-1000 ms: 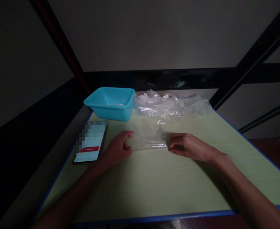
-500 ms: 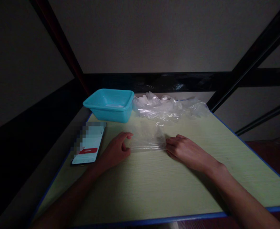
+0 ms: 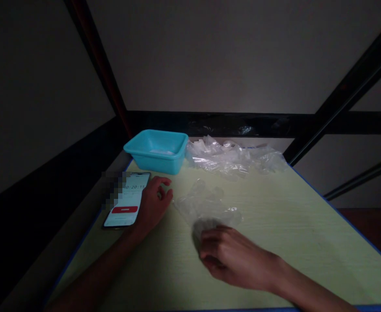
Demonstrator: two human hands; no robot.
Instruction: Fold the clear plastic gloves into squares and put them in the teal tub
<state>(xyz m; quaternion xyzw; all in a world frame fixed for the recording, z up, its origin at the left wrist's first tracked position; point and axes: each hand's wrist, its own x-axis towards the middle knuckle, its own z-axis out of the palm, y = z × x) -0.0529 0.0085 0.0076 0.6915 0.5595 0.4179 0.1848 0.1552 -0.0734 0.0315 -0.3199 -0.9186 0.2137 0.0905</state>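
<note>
A clear, crumpled plastic film with finger-like lobes, looking like a disposable plastic glove (image 3: 206, 201), lies on the table in front of me. My right hand (image 3: 232, 255) is at its near end, fingers curled together onto the plastic; the fingertips are partly hidden and a little blurred. Left of the glove is my left hand (image 3: 154, 199), thumb and forefinger curved with a gap between them and nothing visible in it. Its fingertips are close to the glove's left edge, and its back overlaps the side of a phone (image 3: 125, 216).
A turquoise plastic basin (image 3: 157, 162) stands at the back left, with something pale inside. Beside it lies a heap of clear crumpled plastic (image 3: 232, 158) along the back edge. The pale table (image 3: 275, 225) has a blue rim and meets a wall behind.
My right hand has come nearer and to the left, drawing the glove's near end toward me. My left hand has moved off the plastic to the left. The view has shifted slightly.
</note>
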